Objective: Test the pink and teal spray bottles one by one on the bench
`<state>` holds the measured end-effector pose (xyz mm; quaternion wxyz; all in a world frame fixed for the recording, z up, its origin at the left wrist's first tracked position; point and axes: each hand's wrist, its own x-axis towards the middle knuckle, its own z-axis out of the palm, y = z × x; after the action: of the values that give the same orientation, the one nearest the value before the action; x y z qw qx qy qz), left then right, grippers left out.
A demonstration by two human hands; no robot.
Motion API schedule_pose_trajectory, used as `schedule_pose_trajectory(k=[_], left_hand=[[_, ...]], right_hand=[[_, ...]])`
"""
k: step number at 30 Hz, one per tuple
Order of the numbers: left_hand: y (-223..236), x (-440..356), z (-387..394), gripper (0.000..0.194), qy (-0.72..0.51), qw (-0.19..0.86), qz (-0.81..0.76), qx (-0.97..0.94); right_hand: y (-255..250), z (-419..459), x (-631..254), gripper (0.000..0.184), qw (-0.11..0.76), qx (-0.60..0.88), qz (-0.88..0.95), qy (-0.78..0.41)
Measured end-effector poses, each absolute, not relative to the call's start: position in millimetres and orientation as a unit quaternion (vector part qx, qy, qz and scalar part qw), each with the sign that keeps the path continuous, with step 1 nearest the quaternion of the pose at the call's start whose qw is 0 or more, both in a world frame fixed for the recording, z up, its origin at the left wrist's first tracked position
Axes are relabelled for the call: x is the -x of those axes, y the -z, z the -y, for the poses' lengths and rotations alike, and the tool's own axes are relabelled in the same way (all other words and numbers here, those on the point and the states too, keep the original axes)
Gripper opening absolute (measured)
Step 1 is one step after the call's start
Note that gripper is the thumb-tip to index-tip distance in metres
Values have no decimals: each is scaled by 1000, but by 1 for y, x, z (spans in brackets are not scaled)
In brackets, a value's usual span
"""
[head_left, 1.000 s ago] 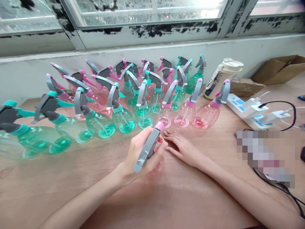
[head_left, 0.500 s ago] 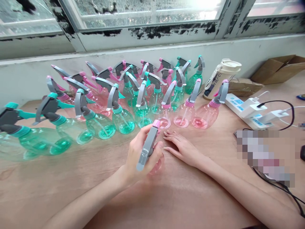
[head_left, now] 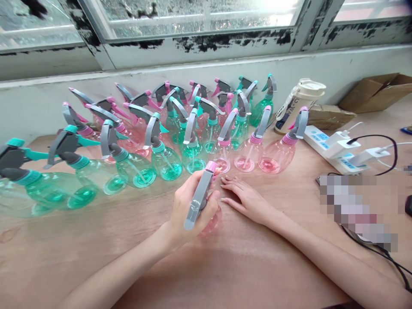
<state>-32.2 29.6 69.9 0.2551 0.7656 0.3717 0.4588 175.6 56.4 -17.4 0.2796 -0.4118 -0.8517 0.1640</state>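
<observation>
My left hand [head_left: 188,206] is wrapped round a pink spray bottle [head_left: 210,221] with a grey trigger head [head_left: 198,195] and a pink nozzle tip, held just above the wooden table [head_left: 225,266]. Beside it, my right hand [head_left: 244,198] lies flat on the table with fingers stretched out, holding nothing. Just beyond both hands stand rows of finished spray bottles, teal ones [head_left: 164,161] to the left and pink ones [head_left: 277,152] to the right.
A lidded white cup [head_left: 299,105] stands behind the pink bottles. A white power strip [head_left: 334,146] with plugs and black cables lies at the right, cardboard boxes [head_left: 376,92] behind it. A pixelated patch covers something at the right. A windowsill wall bounds the back.
My left hand with the pink bottle has shifted slightly forward and tilted more upright. My right hand has stayed flat on the table.
</observation>
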Motion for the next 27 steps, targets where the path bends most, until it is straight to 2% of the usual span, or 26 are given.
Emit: schedule_pose_trajectory(k=[13,20,23,27], left_hand=[[-76,31,-30,27,-452,249,-384,-766],[-80,31,-34,8,-456,255,-367,-770],[-81,31,-36,16,-454,241,-358,-780],[-81,32,-36,15,-441,253,-360,-782]], right_hand=[[16,-56,-176,34,272,414,852,-168],[15,-56,-175,34,269,415,852,-173],[15,-56,-175,34,271,414,852,-173],[17,-56,-175,33,279,412,851,-170]])
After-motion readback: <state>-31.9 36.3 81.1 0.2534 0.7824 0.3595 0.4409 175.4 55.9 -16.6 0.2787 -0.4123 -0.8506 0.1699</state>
